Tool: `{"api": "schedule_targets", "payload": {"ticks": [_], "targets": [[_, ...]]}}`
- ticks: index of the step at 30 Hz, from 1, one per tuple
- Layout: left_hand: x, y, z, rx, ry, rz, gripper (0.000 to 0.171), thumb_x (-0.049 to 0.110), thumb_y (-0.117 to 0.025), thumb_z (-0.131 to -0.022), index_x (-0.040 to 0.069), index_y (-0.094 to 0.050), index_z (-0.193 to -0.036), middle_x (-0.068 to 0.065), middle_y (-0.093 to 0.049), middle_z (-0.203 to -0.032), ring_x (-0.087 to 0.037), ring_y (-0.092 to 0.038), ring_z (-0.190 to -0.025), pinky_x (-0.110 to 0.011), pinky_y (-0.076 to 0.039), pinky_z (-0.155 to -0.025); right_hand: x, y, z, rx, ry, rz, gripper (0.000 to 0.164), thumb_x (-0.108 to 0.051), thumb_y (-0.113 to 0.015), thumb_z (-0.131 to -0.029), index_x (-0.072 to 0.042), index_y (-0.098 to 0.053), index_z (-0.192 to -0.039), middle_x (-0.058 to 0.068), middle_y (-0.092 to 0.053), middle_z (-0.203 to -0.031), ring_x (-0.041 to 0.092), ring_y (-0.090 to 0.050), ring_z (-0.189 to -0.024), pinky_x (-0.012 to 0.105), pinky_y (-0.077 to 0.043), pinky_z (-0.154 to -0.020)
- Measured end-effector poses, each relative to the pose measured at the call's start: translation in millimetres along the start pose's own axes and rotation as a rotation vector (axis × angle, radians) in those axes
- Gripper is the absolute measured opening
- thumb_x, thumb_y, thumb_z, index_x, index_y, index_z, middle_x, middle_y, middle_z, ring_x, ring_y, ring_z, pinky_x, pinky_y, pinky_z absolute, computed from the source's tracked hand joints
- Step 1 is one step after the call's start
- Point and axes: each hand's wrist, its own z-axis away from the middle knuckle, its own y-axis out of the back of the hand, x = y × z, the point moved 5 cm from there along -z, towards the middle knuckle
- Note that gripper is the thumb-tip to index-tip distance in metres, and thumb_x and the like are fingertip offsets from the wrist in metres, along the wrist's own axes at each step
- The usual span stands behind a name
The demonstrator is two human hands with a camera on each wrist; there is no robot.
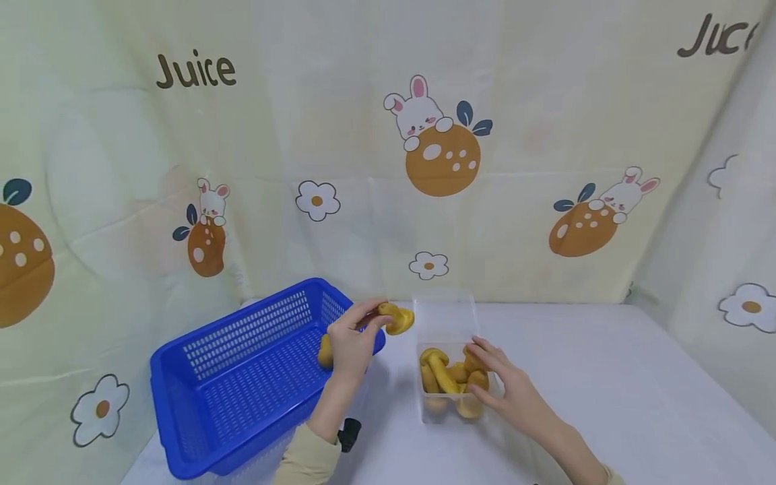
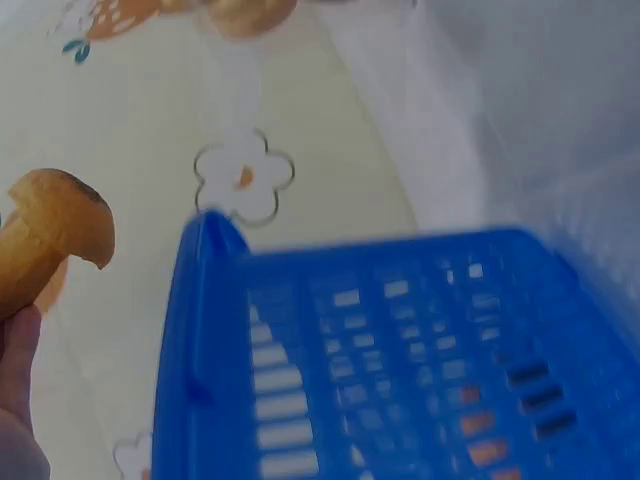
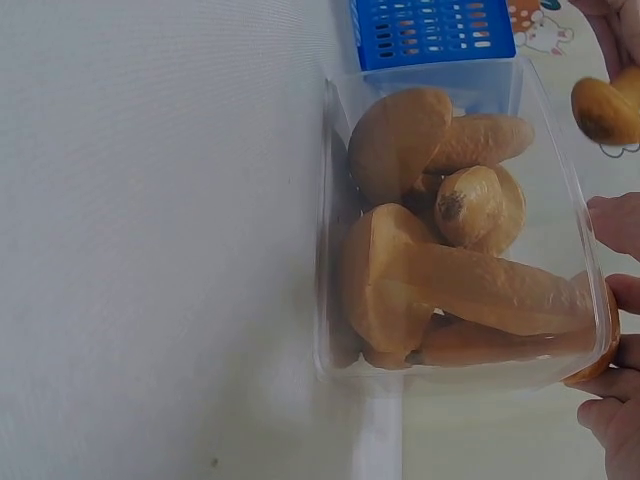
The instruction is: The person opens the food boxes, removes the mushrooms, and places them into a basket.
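Observation:
In the head view, my left hand (image 1: 353,340) pinches a yellow-brown mushroom (image 1: 397,318) between thumb and fingers, raised beside the right end of a blue basket (image 1: 242,316). That mushroom (image 2: 62,220) has a rounded cap and thick stem in the left wrist view. Another mushroom (image 1: 325,351) shows inside the basket, partly behind the left hand. My right hand (image 1: 509,387) lies spread at the right side of a clear plastic box (image 1: 422,404), fingers near its rim. Several mushrooms (image 3: 470,285) fill the box; some overlap, and one stands up by the rim near the right fingers.
The box's clear lid (image 1: 445,316) stands raised behind it. A white cloth covers the table (image 1: 576,364), which extends to the right. A printed curtain (image 1: 358,135) hangs behind. A small black object (image 1: 349,434) sits at the left wrist.

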Motion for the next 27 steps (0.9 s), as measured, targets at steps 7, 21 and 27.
{"api": "schedule_targets", "payload": {"ticks": [7,21,27], "targets": [[-7.3,50.0,-2.6,0.157,0.099,-0.084,0.023,0.006,-0.071,-0.072,-0.002,-0.067,-0.094,-0.012,-0.066,-0.089,-0.022,-0.064,-0.08,-0.026,-0.053,-0.067,-3,0,0,0.028,0.019,-0.015,0.065,-0.008,-0.072,-0.073,-0.014,-0.044,-0.131,0.011,-0.037,-0.137,0.036,-0.039,-0.119,0.016,-0.008,-0.106],[-31.5,69.3,13.5,0.119,0.293,-0.192,0.019,-0.001,-0.071,-0.072,-0.003,-0.064,-0.09,-0.013,-0.065,-0.087,-0.025,-0.063,-0.081,-0.032,-0.053,-0.07,0,-1,0,0.012,0.003,0.0,0.065,-0.009,-0.073,-0.072,-0.014,-0.044,-0.131,0.011,-0.038,-0.137,0.034,-0.039,-0.119,0.019,-0.01,-0.107],[-24.9,70.6,11.1,0.128,0.253,-0.187,0.02,-0.006,-0.069,-0.071,-0.007,-0.064,-0.091,-0.019,-0.064,-0.087,-0.029,-0.062,-0.081,-0.04,-0.052,-0.072,0,-2,0,0.005,-0.011,0.002,0.064,-0.01,-0.072,-0.073,-0.014,-0.044,-0.131,0.01,-0.037,-0.137,0.033,-0.038,-0.121,0.022,-0.011,-0.107]]}}
